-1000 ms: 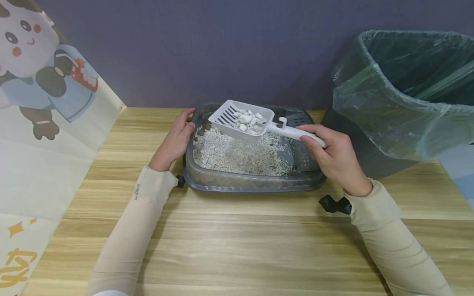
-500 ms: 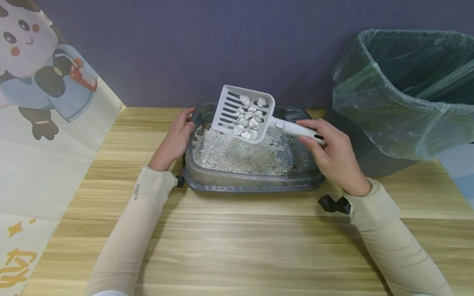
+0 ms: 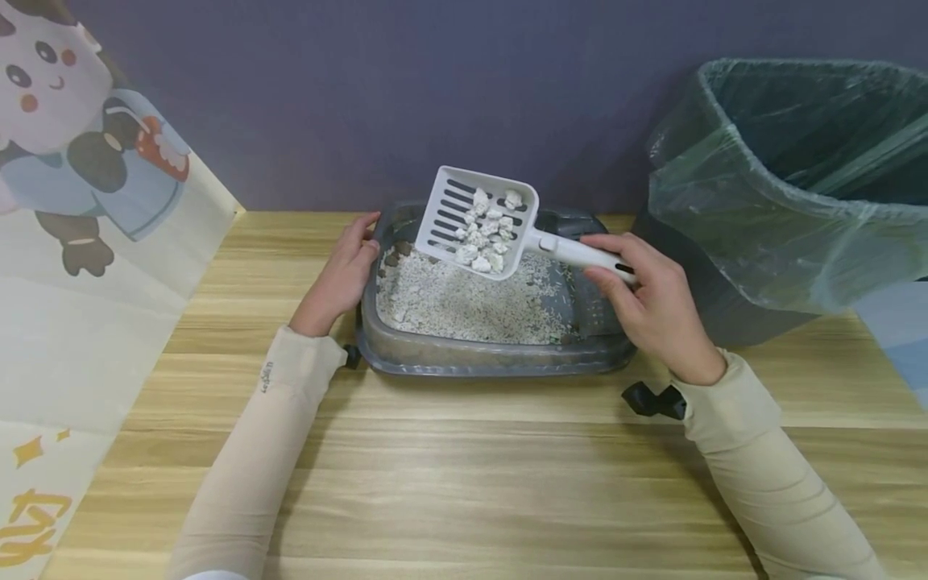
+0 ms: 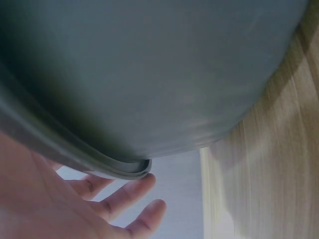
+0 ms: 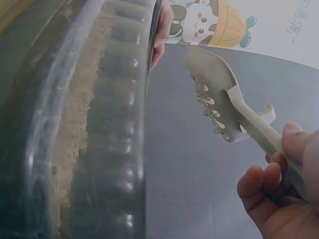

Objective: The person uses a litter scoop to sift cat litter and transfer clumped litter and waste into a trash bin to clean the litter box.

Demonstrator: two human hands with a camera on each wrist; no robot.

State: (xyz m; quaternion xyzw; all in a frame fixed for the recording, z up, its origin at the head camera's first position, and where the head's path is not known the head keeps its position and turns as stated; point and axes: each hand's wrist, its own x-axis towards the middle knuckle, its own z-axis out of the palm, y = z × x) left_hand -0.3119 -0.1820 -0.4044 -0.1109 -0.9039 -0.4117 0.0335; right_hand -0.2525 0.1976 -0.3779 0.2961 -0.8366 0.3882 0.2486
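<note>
Our right hand holds a grip clamped on one scoop of clumps; our left hand, fingers relaxed, steadies one litter tray.

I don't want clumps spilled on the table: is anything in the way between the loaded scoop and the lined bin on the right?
Nothing visible blocks it. The scoop hangs over the litter tray, gripped by the right hand. Between it and the bin lie only the tray's right end and rim; the bin's mouth is open.
</note>
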